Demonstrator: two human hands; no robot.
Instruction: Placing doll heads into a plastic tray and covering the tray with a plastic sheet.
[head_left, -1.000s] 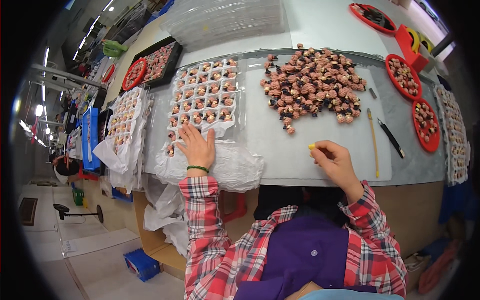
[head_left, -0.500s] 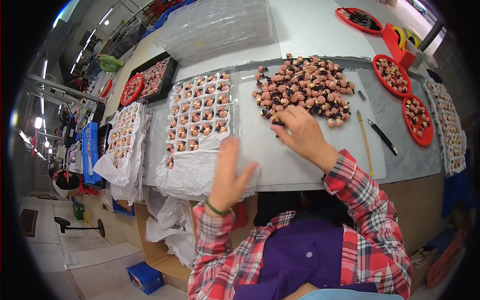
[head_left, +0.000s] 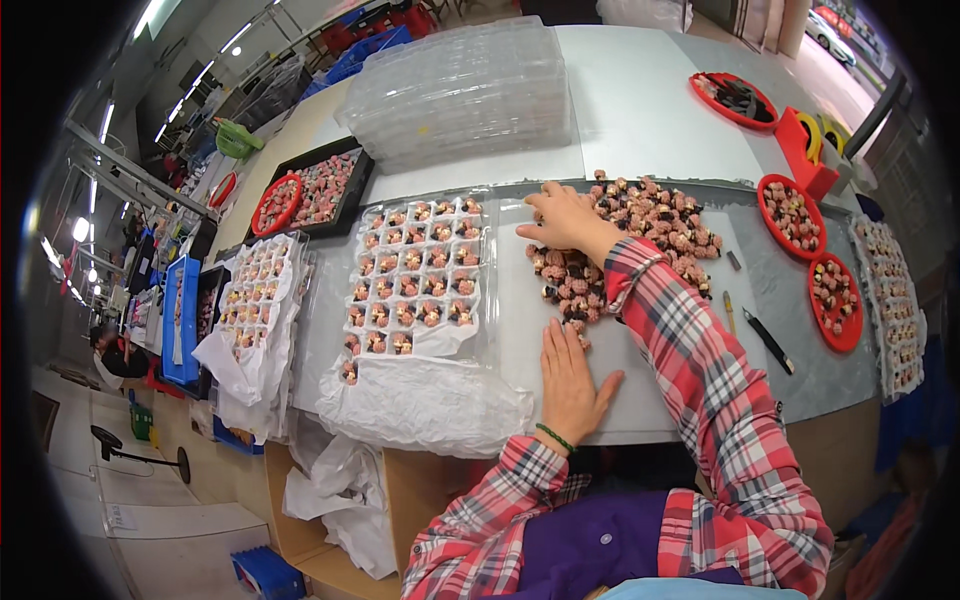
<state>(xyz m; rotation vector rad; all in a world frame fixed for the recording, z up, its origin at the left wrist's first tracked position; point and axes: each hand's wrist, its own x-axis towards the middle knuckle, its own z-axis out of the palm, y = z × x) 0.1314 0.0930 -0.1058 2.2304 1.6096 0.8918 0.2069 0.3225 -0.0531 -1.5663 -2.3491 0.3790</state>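
My left hand lies flat on a pale sheet, fingers stretched out and thumb apart. Its fingertips touch the near edge of a heap of small pink-and-black figurines, with light bits on them. Over the heap's far left edge reaches my right hand, fingers and thumb apart, with nothing visible between them; it hides some figurines. To the left lies a clear tray of white-lined compartments, many with one figurine each. Crumpled white tissue paper covers its near part.
A stack of clear plastic trays stands at the back. On the right are red dishes of parts, a black pen-like tool and a red tape dispenser. Another filled tray and a black bin are on the left.
My left hand has moved right, from beside the tissue paper to the heap's near edge. The right hand has gone farther out and left over the heap. The whole view has shifted slightly.
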